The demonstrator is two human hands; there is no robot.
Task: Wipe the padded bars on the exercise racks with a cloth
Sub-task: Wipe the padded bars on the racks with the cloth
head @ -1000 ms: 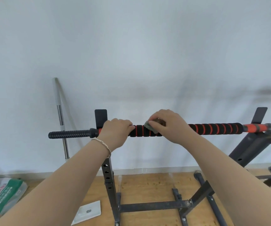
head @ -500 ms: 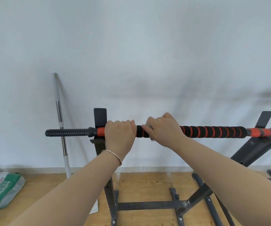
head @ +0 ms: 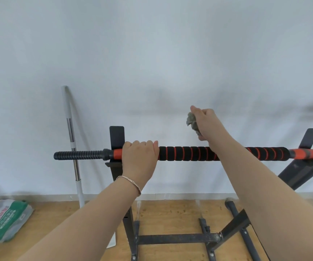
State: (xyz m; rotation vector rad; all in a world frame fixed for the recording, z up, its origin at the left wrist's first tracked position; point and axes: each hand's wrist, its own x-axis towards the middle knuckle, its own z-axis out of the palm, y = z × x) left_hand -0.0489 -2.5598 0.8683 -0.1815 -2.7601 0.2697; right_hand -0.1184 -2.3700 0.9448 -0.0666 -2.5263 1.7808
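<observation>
A: Your left hand [head: 139, 161] is wrapped over the padded bar [head: 189, 153] near its left end, just beside the rack upright [head: 117, 136]. Its fingers are curled over the top and pressed side by side.

B: Your right hand [head: 206, 123] is up above the bar, clear of it. Its fingers are closed round a bunched grey cloth [head: 192, 122] that sticks out to the left of your fist.

A: The bar lies level across the rack, and your right forearm crosses in front of its black-and-orange padding.

B: To your left a metal pole [head: 70, 132] leans on the wall [head: 151, 53], and a green-and-white bag [head: 6, 221] lies on the wooden floor [head: 170, 213].
</observation>
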